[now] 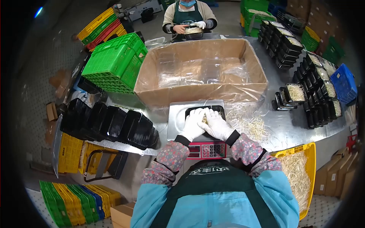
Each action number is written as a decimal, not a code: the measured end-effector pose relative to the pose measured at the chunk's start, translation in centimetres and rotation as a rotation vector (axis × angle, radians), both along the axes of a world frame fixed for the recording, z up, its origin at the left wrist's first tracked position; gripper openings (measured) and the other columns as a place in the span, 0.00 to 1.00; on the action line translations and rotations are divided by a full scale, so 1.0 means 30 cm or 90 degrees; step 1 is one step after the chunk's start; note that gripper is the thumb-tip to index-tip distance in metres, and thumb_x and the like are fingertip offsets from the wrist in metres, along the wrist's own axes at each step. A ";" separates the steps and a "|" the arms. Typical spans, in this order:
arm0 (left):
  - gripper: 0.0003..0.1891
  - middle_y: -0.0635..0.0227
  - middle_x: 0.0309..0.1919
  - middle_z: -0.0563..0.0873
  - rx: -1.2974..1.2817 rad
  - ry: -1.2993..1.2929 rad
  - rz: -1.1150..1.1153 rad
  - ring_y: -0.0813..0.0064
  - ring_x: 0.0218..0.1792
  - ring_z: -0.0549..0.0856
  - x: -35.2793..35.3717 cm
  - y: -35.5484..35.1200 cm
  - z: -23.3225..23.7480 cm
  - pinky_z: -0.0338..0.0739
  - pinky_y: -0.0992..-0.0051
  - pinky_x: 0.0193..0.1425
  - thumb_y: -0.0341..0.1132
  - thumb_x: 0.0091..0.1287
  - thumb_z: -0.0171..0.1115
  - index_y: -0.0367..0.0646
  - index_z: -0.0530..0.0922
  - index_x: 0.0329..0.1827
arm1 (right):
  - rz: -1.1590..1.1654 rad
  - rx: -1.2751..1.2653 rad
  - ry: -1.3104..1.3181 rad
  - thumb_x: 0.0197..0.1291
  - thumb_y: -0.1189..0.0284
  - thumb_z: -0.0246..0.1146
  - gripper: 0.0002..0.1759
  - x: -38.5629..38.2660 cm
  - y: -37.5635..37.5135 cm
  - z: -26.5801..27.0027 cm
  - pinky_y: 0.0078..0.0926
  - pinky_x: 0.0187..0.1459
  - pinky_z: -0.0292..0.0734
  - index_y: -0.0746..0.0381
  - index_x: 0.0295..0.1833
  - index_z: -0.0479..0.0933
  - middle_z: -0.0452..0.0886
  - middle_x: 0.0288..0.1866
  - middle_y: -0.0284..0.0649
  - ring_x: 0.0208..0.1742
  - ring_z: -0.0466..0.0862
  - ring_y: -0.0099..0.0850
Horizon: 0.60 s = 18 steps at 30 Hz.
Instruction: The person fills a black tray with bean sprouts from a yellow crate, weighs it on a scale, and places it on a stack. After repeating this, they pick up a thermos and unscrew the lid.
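Note:
Both my hands wear white gloves and lie over a black plastic tray on a scale. My left hand rests on the tray's left half, fingers stretched forward. Angled inward from the right, my right hand lies flat with its fingertips meeting the left ones. Pale bean sprouts peek out between the hands; most of the tray's contents is covered. The silver scale has a red keypad panel at its front. Loose sprouts are scattered on the metal table just right of the tray.
A big cardboard box with clear plastic lids stands ahead. Stacked black trays are at left, beside green crates. Filled trays stand at right. A yellow crate of sprouts sits low right. A co-worker handles a tray opposite.

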<state>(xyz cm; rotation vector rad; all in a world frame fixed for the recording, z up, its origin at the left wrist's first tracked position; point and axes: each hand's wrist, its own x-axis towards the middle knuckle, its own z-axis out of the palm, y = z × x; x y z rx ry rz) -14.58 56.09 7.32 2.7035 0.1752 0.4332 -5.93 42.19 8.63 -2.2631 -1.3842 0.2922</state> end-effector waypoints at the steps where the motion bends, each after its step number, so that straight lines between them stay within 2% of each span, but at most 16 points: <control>1: 0.34 0.60 0.59 0.78 -0.005 -0.001 -0.002 0.52 0.59 0.75 -0.007 0.005 0.006 0.74 0.55 0.62 0.45 0.52 0.70 0.44 0.74 0.63 | 0.012 0.007 0.008 0.69 0.46 0.56 0.43 0.010 0.005 0.005 0.47 0.71 0.64 0.71 0.73 0.60 0.70 0.69 0.63 0.69 0.70 0.58; 3: 0.33 0.60 0.57 0.78 -0.016 -0.007 -0.006 0.52 0.59 0.75 -0.034 -0.002 0.024 0.74 0.55 0.61 0.44 0.52 0.70 0.43 0.74 0.62 | 0.067 0.039 0.060 0.70 0.47 0.57 0.41 0.044 -0.004 0.020 0.46 0.70 0.66 0.71 0.72 0.63 0.71 0.68 0.63 0.68 0.72 0.57; 4: 0.35 0.55 0.61 0.77 -0.056 0.035 -0.016 0.49 0.61 0.75 -0.066 0.006 0.053 0.71 0.57 0.67 0.45 0.54 0.73 0.41 0.73 0.65 | 0.110 0.064 0.104 0.70 0.47 0.57 0.40 0.070 -0.016 0.037 0.44 0.71 0.66 0.71 0.72 0.64 0.71 0.69 0.62 0.69 0.72 0.56; 5: 0.38 0.52 0.61 0.77 -0.075 0.063 -0.008 0.50 0.62 0.74 -0.105 0.014 0.084 0.70 0.57 0.68 0.48 0.54 0.74 0.38 0.73 0.65 | 0.153 0.089 0.150 0.71 0.47 0.56 0.40 0.089 -0.022 0.052 0.42 0.71 0.66 0.71 0.72 0.65 0.71 0.70 0.62 0.71 0.72 0.54; 6: 0.39 0.51 0.61 0.77 -0.067 0.066 -0.012 0.50 0.63 0.74 -0.141 0.038 0.082 0.69 0.57 0.69 0.49 0.55 0.74 0.37 0.72 0.66 | 0.139 0.122 0.177 0.73 0.50 0.56 0.35 0.111 -0.024 0.131 0.37 0.72 0.67 0.69 0.71 0.69 0.72 0.70 0.60 0.72 0.72 0.49; 7: 0.40 0.51 0.62 0.77 -0.060 0.070 -0.015 0.51 0.64 0.74 -0.179 0.062 0.085 0.69 0.58 0.69 0.50 0.56 0.74 0.36 0.72 0.67 | 0.103 0.189 0.219 0.73 0.52 0.57 0.32 0.144 -0.015 0.163 0.37 0.69 0.70 0.67 0.70 0.71 0.76 0.67 0.56 0.68 0.76 0.49; 9: 0.41 0.51 0.62 0.77 -0.059 0.074 -0.022 0.51 0.64 0.74 -0.242 0.107 0.098 0.68 0.58 0.70 0.51 0.55 0.73 0.35 0.71 0.68 | -0.022 0.208 0.192 0.73 0.55 0.57 0.29 0.228 0.041 0.151 0.36 0.69 0.70 0.64 0.70 0.71 0.77 0.66 0.53 0.68 0.76 0.50; 11: 0.40 0.54 0.62 0.77 -0.053 0.069 -0.026 0.52 0.63 0.74 -0.275 0.132 0.104 0.68 0.57 0.68 0.53 0.56 0.72 0.37 0.72 0.67 | 0.018 0.147 -0.033 0.72 0.57 0.56 0.28 0.256 0.117 0.040 0.41 0.71 0.68 0.61 0.71 0.71 0.76 0.69 0.51 0.70 0.74 0.50; 12: 0.41 0.49 0.62 0.77 -0.055 0.083 -0.022 0.51 0.64 0.74 -0.276 0.133 0.115 0.68 0.59 0.70 0.51 0.54 0.75 0.35 0.72 0.68 | 0.039 0.115 -0.148 0.72 0.58 0.56 0.27 0.263 0.157 -0.017 0.44 0.72 0.66 0.60 0.71 0.71 0.75 0.70 0.50 0.71 0.73 0.50; 13: 0.41 0.51 0.62 0.77 -0.044 0.072 -0.025 0.51 0.63 0.74 -0.273 0.139 0.109 0.69 0.58 0.69 0.52 0.55 0.74 0.35 0.72 0.67 | 0.102 0.068 -0.142 0.69 0.61 0.58 0.28 0.216 0.171 -0.069 0.54 0.76 0.57 0.52 0.73 0.70 0.68 0.76 0.46 0.78 0.65 0.49; 14: 0.41 0.52 0.61 0.77 -0.033 0.061 -0.028 0.52 0.62 0.75 -0.272 0.144 0.097 0.69 0.58 0.68 0.52 0.55 0.74 0.36 0.72 0.67 | 0.163 0.047 -0.191 0.67 0.61 0.59 0.29 0.189 0.194 -0.195 0.58 0.77 0.54 0.49 0.73 0.70 0.65 0.78 0.45 0.80 0.62 0.47; 15: 0.40 0.53 0.61 0.78 -0.024 0.051 -0.029 0.52 0.61 0.75 -0.272 0.142 0.099 0.69 0.58 0.67 0.52 0.55 0.74 0.37 0.72 0.67 | 0.226 0.024 -0.239 0.65 0.61 0.60 0.30 0.153 0.210 -0.204 0.61 0.77 0.50 0.46 0.73 0.70 0.62 0.80 0.43 0.81 0.59 0.46; 16: 0.40 0.53 0.60 0.78 -0.029 0.054 -0.029 0.52 0.61 0.75 -0.277 0.142 0.099 0.70 0.58 0.67 0.52 0.55 0.74 0.37 0.72 0.67 | 0.214 0.034 -0.207 0.64 0.62 0.60 0.33 0.157 0.184 -0.210 0.60 0.78 0.47 0.42 0.75 0.67 0.61 0.81 0.41 0.83 0.57 0.45; 17: 0.40 0.53 0.60 0.78 -0.033 0.056 -0.027 0.52 0.60 0.75 -0.277 0.145 0.101 0.70 0.58 0.66 0.52 0.55 0.74 0.37 0.72 0.67 | 0.185 -0.013 -0.211 0.67 0.59 0.57 0.31 0.173 0.150 -0.211 0.62 0.78 0.46 0.43 0.76 0.66 0.61 0.81 0.41 0.82 0.57 0.47; 18: 0.40 0.53 0.60 0.78 -0.038 0.057 -0.023 0.52 0.60 0.76 -0.278 0.143 0.108 0.71 0.58 0.66 0.52 0.55 0.74 0.37 0.72 0.67 | 0.104 0.011 -0.215 0.68 0.56 0.56 0.30 0.207 0.125 -0.213 0.63 0.78 0.45 0.42 0.76 0.67 0.62 0.81 0.41 0.82 0.57 0.48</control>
